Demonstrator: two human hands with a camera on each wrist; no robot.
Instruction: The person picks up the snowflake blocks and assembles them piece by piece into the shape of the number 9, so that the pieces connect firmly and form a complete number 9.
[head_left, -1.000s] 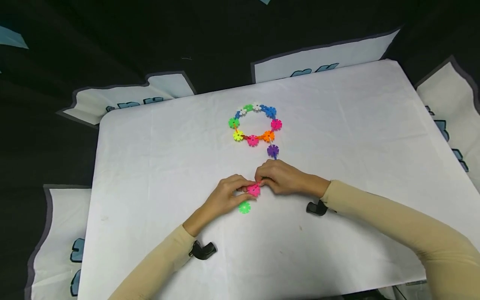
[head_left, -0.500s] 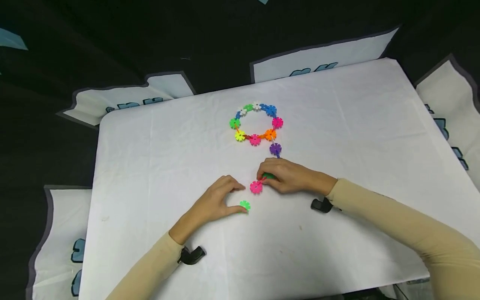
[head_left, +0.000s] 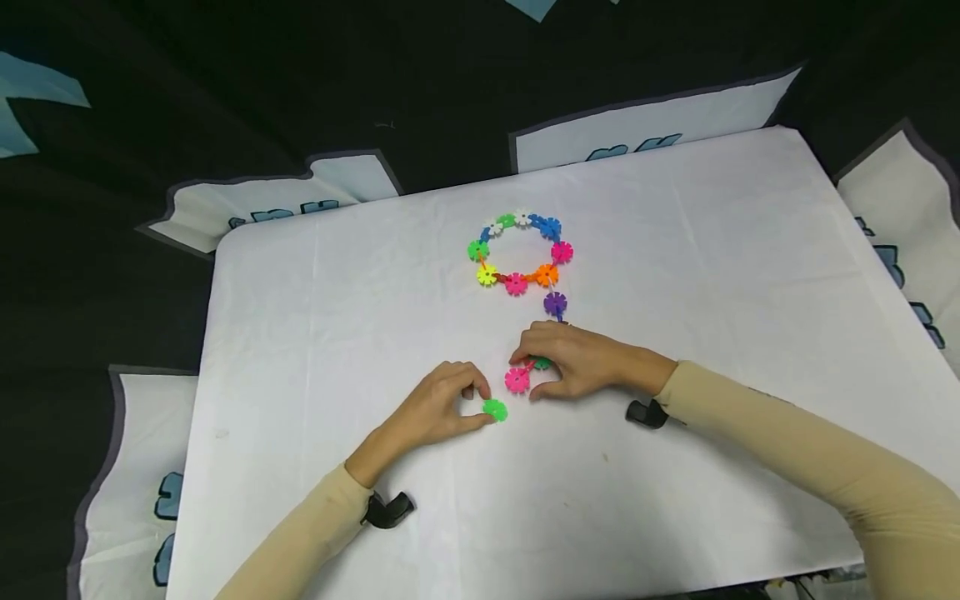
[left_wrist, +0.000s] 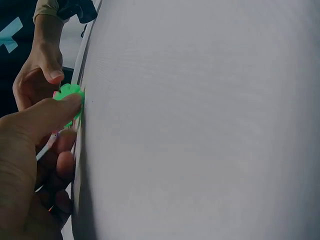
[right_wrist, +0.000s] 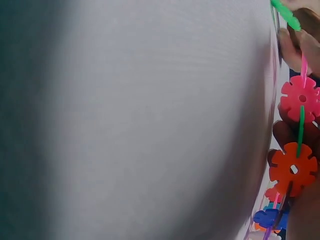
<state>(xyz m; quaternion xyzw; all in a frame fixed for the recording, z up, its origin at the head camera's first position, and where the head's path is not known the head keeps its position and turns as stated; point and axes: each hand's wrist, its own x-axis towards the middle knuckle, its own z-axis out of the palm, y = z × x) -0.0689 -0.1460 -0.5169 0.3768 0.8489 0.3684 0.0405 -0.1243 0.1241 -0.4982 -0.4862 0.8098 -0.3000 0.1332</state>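
My left hand point(head_left: 431, 406) pinches a light green notched flower disc point(head_left: 496, 409) at its edge between thumb and fingers; the left wrist view shows the thumb lying over the same disc point(left_wrist: 70, 91). Just to the right, my right hand point(head_left: 576, 360) arches over the near end of a chain of interlocking discs, thumb parted from the fingers. Beside its fingertips lies a pink disc point(head_left: 517, 381), linked to a darker green disc point(head_left: 542, 363) under the hand. In the right wrist view an orange disc point(right_wrist: 281, 172) follows along the chain. The hand hides part of the chain.
Farther back on the white-covered table point(head_left: 360, 317), the chain runs through a purple disc point(head_left: 555, 303) into a closed ring of coloured discs, including an orange one point(head_left: 547, 276). Black wrist cameras point(head_left: 387, 510) stick out under both forearms. Dark curtains surround the table.
My left hand has let go of the pink disc, moved down and taken hold of the light green disc. My right thumb has come away from the joint it pinched.
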